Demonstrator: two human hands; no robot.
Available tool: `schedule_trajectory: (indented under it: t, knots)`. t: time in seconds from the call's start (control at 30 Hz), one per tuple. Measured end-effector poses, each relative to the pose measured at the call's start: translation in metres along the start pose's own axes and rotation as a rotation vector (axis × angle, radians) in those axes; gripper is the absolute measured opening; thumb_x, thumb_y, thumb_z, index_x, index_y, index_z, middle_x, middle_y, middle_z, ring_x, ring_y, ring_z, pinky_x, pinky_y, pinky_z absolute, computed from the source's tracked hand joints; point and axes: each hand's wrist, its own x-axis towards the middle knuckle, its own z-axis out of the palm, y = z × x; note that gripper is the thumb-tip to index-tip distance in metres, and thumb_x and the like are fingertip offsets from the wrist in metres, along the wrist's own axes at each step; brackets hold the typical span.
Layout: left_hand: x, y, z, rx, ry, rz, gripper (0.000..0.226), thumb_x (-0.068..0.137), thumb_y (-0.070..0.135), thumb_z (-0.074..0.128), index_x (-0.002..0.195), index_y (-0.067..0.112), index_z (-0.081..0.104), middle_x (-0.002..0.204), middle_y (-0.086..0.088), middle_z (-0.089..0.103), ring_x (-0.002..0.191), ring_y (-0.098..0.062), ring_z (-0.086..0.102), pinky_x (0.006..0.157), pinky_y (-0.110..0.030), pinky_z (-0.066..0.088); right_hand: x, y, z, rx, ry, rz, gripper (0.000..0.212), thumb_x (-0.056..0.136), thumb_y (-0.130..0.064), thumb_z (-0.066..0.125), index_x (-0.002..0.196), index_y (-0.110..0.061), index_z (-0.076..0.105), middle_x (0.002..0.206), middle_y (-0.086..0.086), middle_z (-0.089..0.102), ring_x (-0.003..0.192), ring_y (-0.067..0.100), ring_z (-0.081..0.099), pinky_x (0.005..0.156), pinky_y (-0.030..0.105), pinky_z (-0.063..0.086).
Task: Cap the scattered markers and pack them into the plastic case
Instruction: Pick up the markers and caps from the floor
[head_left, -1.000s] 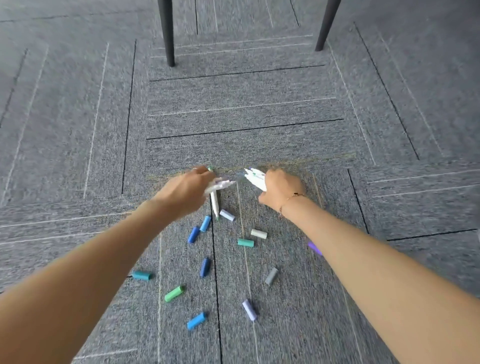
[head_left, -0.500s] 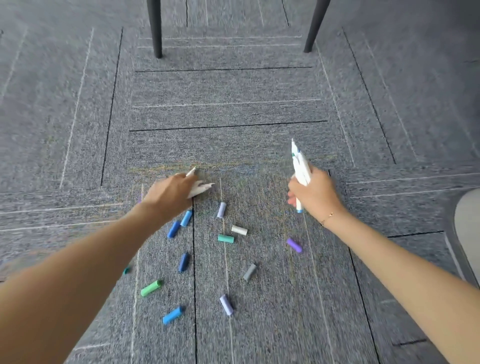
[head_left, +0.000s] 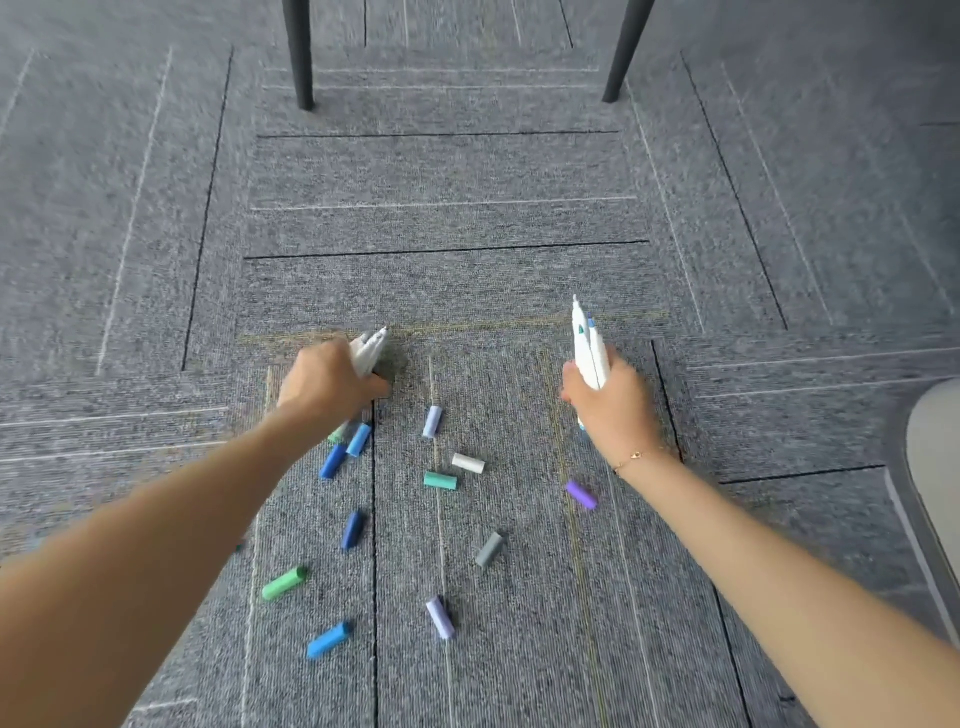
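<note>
Your left hand gripped a small bundle of uncapped white markers, tips pointing away from you, low over the grey carpet floor. Your right hand clutched a second bundle of white markers, held upright with tips up; a thin bracelet circled that wrist. Loose caps lay on the carpet between your arms: pale lilac, white, teal, purple, grey, navy, green, blue, lilac; two more blue ones sat just under your left wrist. Two dark chair legs stood at the far edge. No case showed.
</note>
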Motion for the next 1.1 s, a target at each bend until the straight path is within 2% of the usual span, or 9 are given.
schedule_trajectory:
  t: [0.13,0.2,0.33,0.43,0.53,0.63,0.83,0.97,1.1]
  knots:
    - [-0.011,0.0,0.0,-0.329,0.264,0.166,0.02,0.086,0.012,0.064,0.101,0.007,0.053,0.075,0.002,0.056,0.054,-0.008,0.051,0.037,-0.011,0.041,0.006,-0.006,0.01,0.159,0.23,0.029,0.028,0.089,-0.032,0.062,0.085,-0.005,0.063,0.077,0.017,0.069,0.058,0.029,0.061,0.044,0.026,0.043]
    - [-0.018,0.003,-0.008,-0.603,0.46,0.188,0.02,0.086,0.008,0.062,0.101,0.014,0.051,0.078,0.008,0.055,0.06,-0.006,0.054,0.046,-0.008,0.047,0.008,-0.019,0.022,0.233,0.379,-0.001,0.027,0.087,-0.032,0.065,0.084,-0.005,0.063,0.07,0.008,0.066,0.057,0.022,0.06,0.049,0.026,0.044]
    - [-0.037,-0.02,0.014,-0.849,0.574,0.054,0.022,0.087,0.004,0.059,0.096,0.02,0.049,0.078,0.008,0.054,0.063,-0.011,0.053,0.05,-0.013,0.05,-0.002,-0.029,0.059,0.365,0.459,0.022,0.025,0.083,-0.027,0.07,0.068,-0.026,0.049,0.067,0.003,0.058,0.06,0.018,0.056,0.055,0.028,0.045]
    - [-0.038,-0.045,0.033,-0.812,0.527,-0.008,0.015,0.086,0.008,0.061,0.095,0.016,0.051,0.077,0.004,0.056,0.069,-0.02,0.057,0.052,-0.017,0.051,-0.013,-0.019,0.076,0.38,0.432,0.045,0.03,0.081,-0.027,0.069,0.063,-0.027,0.046,0.062,-0.001,0.055,0.063,0.029,0.056,0.061,0.04,0.047]
    - [-0.031,-0.042,0.029,-0.785,0.436,0.037,0.013,0.087,0.008,0.06,0.097,0.011,0.052,0.076,0.0,0.056,0.063,-0.014,0.053,0.048,-0.015,0.049,-0.012,-0.018,0.077,0.35,0.418,0.059,0.033,0.085,-0.022,0.067,0.063,-0.03,0.044,0.059,-0.012,0.05,0.059,0.018,0.05,0.06,0.034,0.045]
    - [-0.031,-0.034,0.02,-0.794,0.335,0.097,0.015,0.09,0.011,0.058,0.104,0.012,0.052,0.084,-0.008,0.064,0.068,-0.019,0.06,0.053,-0.022,0.054,-0.006,-0.022,0.075,0.292,0.353,0.022,0.023,0.088,-0.027,0.064,0.069,-0.022,0.051,0.06,-0.002,0.056,0.054,0.019,0.054,0.054,0.034,0.046]
    - [-0.055,0.0,-0.008,-0.958,-0.038,0.082,0.009,0.093,0.018,0.054,0.098,0.011,0.054,0.08,-0.005,0.068,0.072,-0.013,0.067,0.063,-0.026,0.058,-0.016,-0.057,0.066,0.395,-0.013,0.011,0.018,0.09,-0.019,0.061,0.094,-0.002,0.066,0.073,0.001,0.07,0.059,0.004,0.068,0.052,0.019,0.052]
    - [-0.088,0.019,-0.047,-0.914,-0.208,0.119,0.021,0.094,0.023,0.052,0.09,0.003,0.058,0.085,-0.012,0.069,0.06,-0.007,0.068,0.048,-0.016,0.052,-0.04,-0.095,0.047,0.531,-0.057,0.005,0.004,0.091,-0.013,0.06,0.089,-0.015,0.062,0.071,0.003,0.068,0.063,0.011,0.067,0.06,0.025,0.056]
    - [-0.126,0.019,-0.102,-0.877,-0.318,0.117,0.027,0.094,0.028,0.053,0.099,0.003,0.062,0.085,-0.007,0.07,0.056,-0.006,0.066,0.045,-0.016,0.049,-0.072,-0.144,0.028,0.524,-0.052,0.006,0.015,0.091,-0.025,0.062,0.082,-0.014,0.058,0.065,0.0,0.063,0.064,0.019,0.069,0.053,0.03,0.055]
